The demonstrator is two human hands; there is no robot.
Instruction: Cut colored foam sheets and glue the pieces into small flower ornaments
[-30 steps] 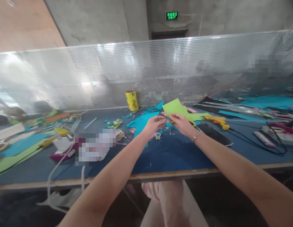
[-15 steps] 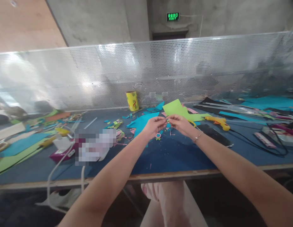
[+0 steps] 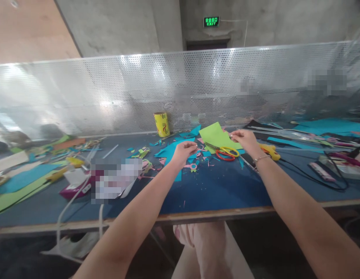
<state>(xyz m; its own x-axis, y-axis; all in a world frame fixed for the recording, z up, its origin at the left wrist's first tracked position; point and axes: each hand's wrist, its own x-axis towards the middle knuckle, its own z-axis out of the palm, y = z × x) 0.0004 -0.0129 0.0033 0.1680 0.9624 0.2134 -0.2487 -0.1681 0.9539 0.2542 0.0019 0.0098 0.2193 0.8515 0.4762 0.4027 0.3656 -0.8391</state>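
Note:
My left hand is closed in a pinch above the blue sheet; whatever sits at its fingertips is too small to name. To the right, my right hand is also pinched, over the right edge of the green sheet, and I cannot make out anything in it. Between the hands lie scissors with red and yellow handles. A small pink and green flower-like cutout rests on the table below my left hand, among pink and blue scraps.
A yellow cylinder stands near the perforated metal screen. The orange-yellow glue gun with a black cord is beyond my right wrist. On the left are a purple power strip and a white cable hanging over the table edge.
My hands were together at the fingertips and have moved apart. The right hand went right and slightly up, the left a little left; the scissors between them came into full view.

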